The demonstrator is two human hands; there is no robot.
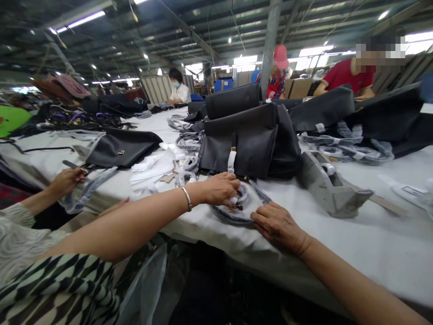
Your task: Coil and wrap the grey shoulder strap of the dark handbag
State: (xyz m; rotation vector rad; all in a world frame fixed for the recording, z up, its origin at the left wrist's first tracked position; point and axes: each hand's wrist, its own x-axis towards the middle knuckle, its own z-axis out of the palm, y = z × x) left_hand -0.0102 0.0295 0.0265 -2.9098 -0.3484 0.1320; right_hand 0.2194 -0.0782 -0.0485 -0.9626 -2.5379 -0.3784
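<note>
A bag strap (233, 220) in clear plastic wrap lies in a loop at the front of the white table. My left hand (219, 188), with a silver bangle at the wrist, closes its fingers on the strap's coiled part, near a small metal buckle (238, 207). On the right side of the loop, my right hand (279, 228) pinches the same strap between thumb and fingers. Right behind both hands stands a black handbag (240, 140), its front tab partly wrapped in white. My fingers hide parts of the strap.
A grey tape dispenser (333, 187) stands to the right. White paper sheets (154, 169) and another black bag (123, 146) lie left. A co-worker's hand (69, 180) holds a strap at far left. More wrapped straps (348, 146) lie right; other people work behind.
</note>
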